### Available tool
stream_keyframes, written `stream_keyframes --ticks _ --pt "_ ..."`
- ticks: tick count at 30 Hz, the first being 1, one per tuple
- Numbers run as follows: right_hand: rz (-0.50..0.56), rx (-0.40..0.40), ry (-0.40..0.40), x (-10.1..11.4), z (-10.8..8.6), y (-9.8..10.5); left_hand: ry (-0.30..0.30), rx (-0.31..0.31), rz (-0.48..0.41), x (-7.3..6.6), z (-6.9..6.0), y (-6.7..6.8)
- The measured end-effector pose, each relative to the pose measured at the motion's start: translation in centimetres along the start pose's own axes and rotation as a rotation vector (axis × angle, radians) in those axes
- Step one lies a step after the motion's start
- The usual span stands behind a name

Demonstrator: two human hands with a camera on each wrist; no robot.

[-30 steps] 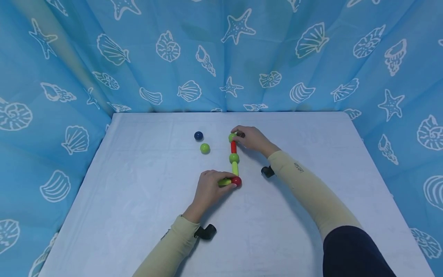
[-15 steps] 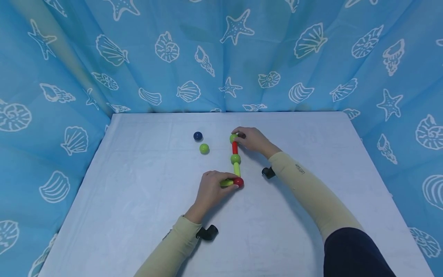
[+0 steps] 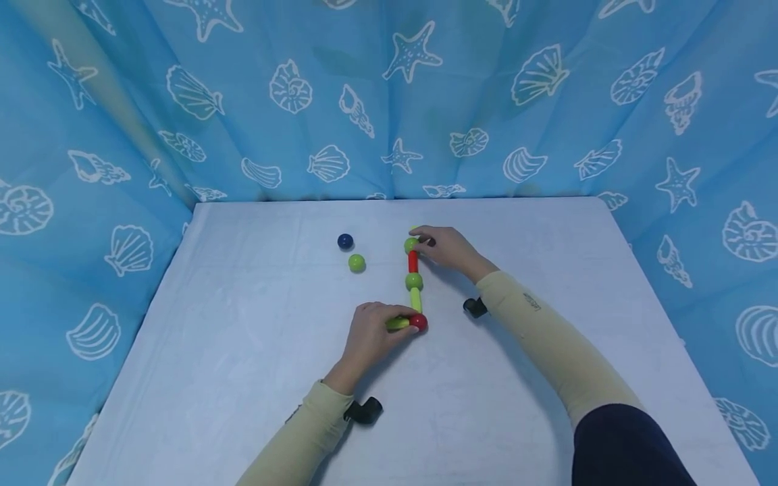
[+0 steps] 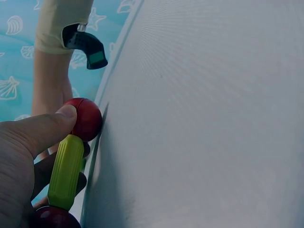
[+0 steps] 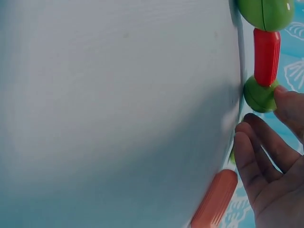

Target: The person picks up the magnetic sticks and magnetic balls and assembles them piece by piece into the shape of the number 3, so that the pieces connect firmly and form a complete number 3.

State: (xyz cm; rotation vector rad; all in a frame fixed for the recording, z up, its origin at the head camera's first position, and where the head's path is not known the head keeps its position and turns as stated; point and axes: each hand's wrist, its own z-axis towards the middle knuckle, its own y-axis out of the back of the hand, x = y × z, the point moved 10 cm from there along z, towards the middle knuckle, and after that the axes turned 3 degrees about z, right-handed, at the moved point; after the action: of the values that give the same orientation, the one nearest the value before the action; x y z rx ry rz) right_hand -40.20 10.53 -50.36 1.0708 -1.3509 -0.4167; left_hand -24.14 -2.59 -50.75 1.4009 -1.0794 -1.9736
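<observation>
A chain of magnetic-looking balls and rods lies on the table. A red ball forms its near corner, where my left hand pinches it, with the thumb on the ball in the left wrist view. A yellow-green rod runs from it under this hand to a dark red ball. Another yellow-green rod leads away to a green ball, followed by a red rod. At the far end my right hand holds a second green ball by thumb and fingers.
Left of the chain lie a loose dark blue ball and a loose green ball. An orange-red rod shows below the right fingers in the right wrist view. A blue shell-print curtain borders the white table.
The chain has shifted slightly to the right together with both hands. A bit of yellow-green now shows past the right fingertips. Both loose balls stay where they were on the table.
</observation>
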Motion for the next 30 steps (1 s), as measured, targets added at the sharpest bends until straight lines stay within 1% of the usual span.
stream_keyframes --ticks 3,9,13,23,26,30 --pt "0.009 -0.029 0.009 -0.5 -0.5 0.4 0.006 0.003 0.001 0.1 -0.1 0.0" --pt "0.054 -0.127 0.020 -1.9 -1.7 2.0 0.011 0.007 0.000 0.1 -0.1 0.0" --pt "0.076 -0.178 0.003 -3.1 -2.5 2.9 0.012 0.008 0.003 0.1 -0.1 0.0" --pt "0.069 -0.231 -0.082 -6.1 -3.6 3.6 0.014 0.010 0.003 0.1 -0.1 -0.2" --pt "0.067 -0.224 -0.109 -6.8 -3.7 3.6 0.012 0.005 0.006 0.2 -0.1 -0.2" --pt "0.091 -0.185 -0.160 -7.7 -3.7 3.2 0.013 0.003 0.007 0.2 -0.1 -0.2"
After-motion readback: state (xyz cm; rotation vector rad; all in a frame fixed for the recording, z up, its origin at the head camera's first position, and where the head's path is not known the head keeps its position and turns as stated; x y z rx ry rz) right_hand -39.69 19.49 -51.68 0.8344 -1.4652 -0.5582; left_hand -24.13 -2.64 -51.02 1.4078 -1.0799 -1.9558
